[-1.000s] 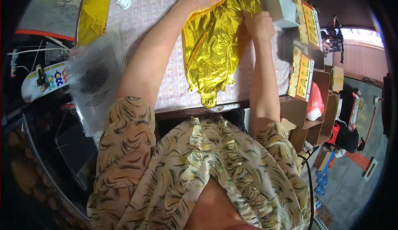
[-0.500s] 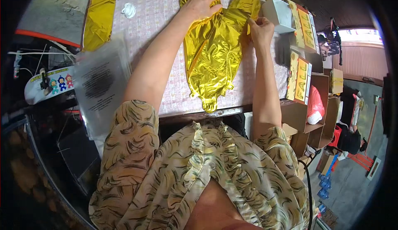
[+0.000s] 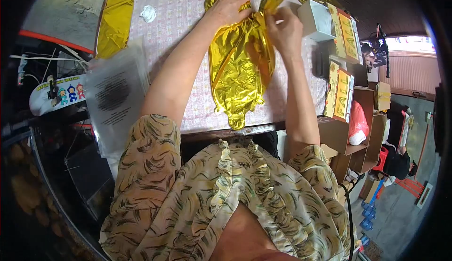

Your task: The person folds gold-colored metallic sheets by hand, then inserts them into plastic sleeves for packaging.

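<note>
A shiny gold foil balloon [image 3: 238, 72], flat and creased, lies on the patterned tablecloth [image 3: 176, 14] with its narrow tabbed end towards me. My left hand [image 3: 230, 8] rests flat on its upper part, fingers stretched out and pressing it down. Pinched in my right hand [image 3: 285, 28] is a side flap of the same balloon, lifted off the cloth and standing up beyond the fingers. The fingertips of the right hand are partly hidden behind the foil.
More gold foil lies along the left edge [image 3: 115, 21] and far side. A small bundle of white string [image 3: 148, 14] sits on the cloth. Printed sheets in clear plastic [image 3: 113, 91] lie at left. Boxes marked FALL [image 3: 340, 91] and a white box [image 3: 314, 21] stand at right.
My right hand has moved up and to the left, raising the balloon's side flap and folding it inwards. My left hand stays on the foil.
</note>
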Demonstrator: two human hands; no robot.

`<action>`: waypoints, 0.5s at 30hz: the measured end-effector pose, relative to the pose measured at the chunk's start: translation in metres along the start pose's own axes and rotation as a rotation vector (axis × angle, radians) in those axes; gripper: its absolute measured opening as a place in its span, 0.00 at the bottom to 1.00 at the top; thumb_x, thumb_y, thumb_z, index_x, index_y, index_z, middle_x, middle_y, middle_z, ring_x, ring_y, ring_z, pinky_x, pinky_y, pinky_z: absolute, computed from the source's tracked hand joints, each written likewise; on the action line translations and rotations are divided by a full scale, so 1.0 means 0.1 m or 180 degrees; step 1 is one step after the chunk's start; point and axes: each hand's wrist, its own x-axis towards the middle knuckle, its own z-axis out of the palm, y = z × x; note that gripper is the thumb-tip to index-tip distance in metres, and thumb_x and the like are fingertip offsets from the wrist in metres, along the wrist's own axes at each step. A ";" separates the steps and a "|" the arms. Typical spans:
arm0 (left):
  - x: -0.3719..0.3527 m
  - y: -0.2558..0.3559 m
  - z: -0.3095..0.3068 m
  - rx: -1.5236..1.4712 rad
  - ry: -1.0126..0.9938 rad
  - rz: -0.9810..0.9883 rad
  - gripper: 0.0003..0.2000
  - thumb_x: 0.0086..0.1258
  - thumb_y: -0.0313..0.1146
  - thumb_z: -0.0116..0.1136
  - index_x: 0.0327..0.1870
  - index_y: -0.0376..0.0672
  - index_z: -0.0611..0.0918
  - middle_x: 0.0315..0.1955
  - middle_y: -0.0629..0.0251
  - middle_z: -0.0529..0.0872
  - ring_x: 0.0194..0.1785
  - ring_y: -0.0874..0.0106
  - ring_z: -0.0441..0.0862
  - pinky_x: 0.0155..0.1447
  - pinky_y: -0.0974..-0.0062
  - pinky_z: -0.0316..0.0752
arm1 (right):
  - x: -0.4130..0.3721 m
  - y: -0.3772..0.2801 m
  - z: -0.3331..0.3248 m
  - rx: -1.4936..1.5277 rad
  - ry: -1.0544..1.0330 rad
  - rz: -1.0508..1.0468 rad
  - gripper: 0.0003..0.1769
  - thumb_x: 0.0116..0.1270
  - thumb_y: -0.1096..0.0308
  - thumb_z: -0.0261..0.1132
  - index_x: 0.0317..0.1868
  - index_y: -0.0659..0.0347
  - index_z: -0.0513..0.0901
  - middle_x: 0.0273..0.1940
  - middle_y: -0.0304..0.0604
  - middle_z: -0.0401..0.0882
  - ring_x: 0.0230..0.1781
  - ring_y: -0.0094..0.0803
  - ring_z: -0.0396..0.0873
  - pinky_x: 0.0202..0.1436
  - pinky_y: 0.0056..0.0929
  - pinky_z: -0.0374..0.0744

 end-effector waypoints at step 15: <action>0.09 -0.07 0.00 0.0455 0.0045 0.1013 0.12 0.68 0.41 0.59 0.46 0.46 0.80 0.48 0.65 0.81 0.60 0.67 0.78 0.72 0.62 0.68 | -0.43 0.35 0.23 0.0121 -0.1233 0.0074 0.32 0.87 0.48 0.43 0.81 0.56 0.64 0.82 0.53 0.59 0.85 0.49 0.51 0.86 0.55 0.42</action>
